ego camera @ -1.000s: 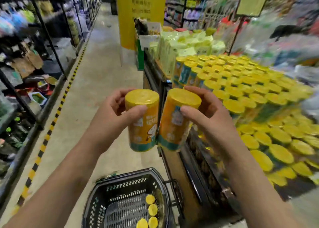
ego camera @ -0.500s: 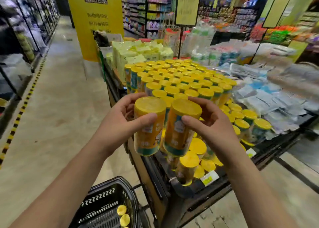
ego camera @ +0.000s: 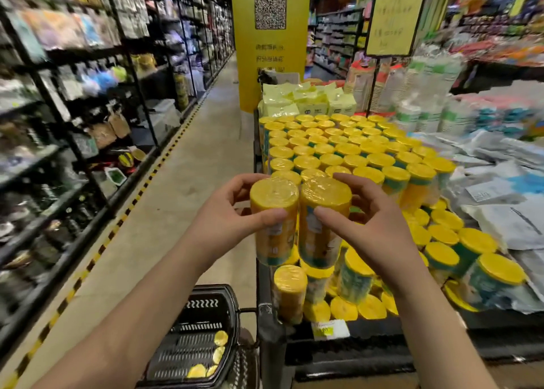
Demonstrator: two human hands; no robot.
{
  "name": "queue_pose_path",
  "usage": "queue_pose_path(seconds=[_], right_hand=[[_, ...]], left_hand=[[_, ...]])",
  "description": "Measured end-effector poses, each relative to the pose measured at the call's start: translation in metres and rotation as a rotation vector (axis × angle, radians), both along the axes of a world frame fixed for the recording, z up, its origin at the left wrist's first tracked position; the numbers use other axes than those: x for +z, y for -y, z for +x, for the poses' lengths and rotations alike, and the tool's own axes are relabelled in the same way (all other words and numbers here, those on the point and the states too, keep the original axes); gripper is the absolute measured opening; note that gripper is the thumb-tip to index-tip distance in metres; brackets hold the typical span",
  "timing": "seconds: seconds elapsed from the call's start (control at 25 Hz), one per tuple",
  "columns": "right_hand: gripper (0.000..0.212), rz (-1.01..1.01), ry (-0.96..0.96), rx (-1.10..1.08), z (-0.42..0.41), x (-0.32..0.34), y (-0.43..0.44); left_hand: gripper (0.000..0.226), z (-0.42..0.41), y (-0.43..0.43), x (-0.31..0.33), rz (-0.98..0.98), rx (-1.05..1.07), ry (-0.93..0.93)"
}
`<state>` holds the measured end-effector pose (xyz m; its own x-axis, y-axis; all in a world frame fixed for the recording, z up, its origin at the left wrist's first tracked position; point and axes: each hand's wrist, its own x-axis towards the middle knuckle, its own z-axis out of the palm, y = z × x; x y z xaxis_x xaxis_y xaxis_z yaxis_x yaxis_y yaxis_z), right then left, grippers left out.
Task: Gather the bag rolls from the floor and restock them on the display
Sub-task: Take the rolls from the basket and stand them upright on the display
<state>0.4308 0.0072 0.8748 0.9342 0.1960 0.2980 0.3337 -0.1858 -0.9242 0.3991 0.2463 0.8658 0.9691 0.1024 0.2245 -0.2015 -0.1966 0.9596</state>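
Left hand (ego camera: 223, 225) is gripping one yellow-capped cylindrical bag roll in clear shrink-wrap (ego camera: 273, 209), with the thumb across the front and fingers curled behind. Right hand (ego camera: 369, 231) is gripping a second matching yellow roll (ego camera: 325, 209) the same way. Both held rolls are standing upright with sides touching, hovering over the near-left corner of the black metal display table (ego camera: 412, 356). A lower-tier yellow roll (ego camera: 290, 288) is standing at the table edge just below the held pair. The upper tier of yellow-topped rolls (ego camera: 338, 150) is sitting packed in rows behind the hands. A black plastic shopping basket (ego camera: 206, 290) is sitting on the beige floor (ego camera: 182, 188) just left of the table, holding more loose yellow rolls (ego camera: 220, 338) (count unclear, only ends showing). A white-and-yellow price tag (ego camera: 329, 329) is hanging on the table's front edge.
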Motion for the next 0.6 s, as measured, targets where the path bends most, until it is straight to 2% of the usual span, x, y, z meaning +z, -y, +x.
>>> queue_pose_path(seconds=[0.6], right_hand=[[0.065, -0.03, -0.015, -0.02, 0.014, 0.005, 0.016]], left_hand=[[0.075, 0.04, 0.002, -0.012, 0.073, 0.004, -0.061]])
